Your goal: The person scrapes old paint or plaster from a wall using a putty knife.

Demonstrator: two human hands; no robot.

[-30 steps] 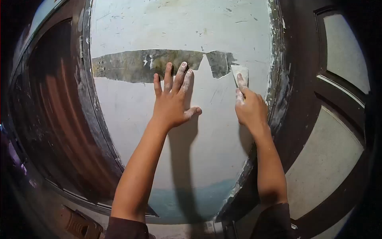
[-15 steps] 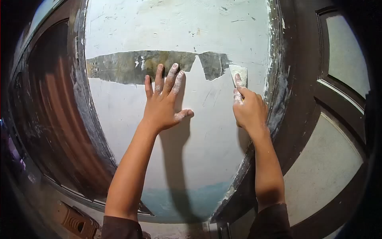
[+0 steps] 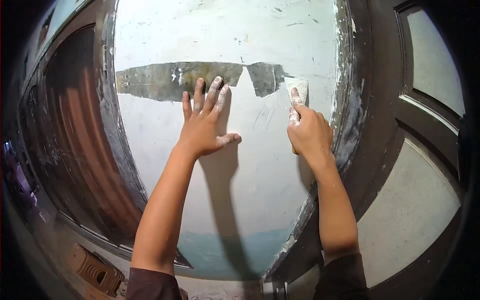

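Note:
My left hand lies with fingers spread against the white wall, its fingertips over the lower edge of a bare grey patch. White dust coats several of its fingers. To the right, my right hand grips a putty knife, index finger stretched along the blade. The blade looks whitish and meets the wall just right of the patch's end; the handle is hidden in my fist. A pointed piece of white coating juts up into the patch between the hands.
Dark wooden frames border the wall, with a brown panelled door at right and a reddish-brown panel at left. Stacked brown plastic stools stand at the lower left. Teal paint shows along the wall's bottom.
The putty knife and my right hand have shifted slightly left on the wall. My left hand stays in place against the wall; the view has tilted a little.

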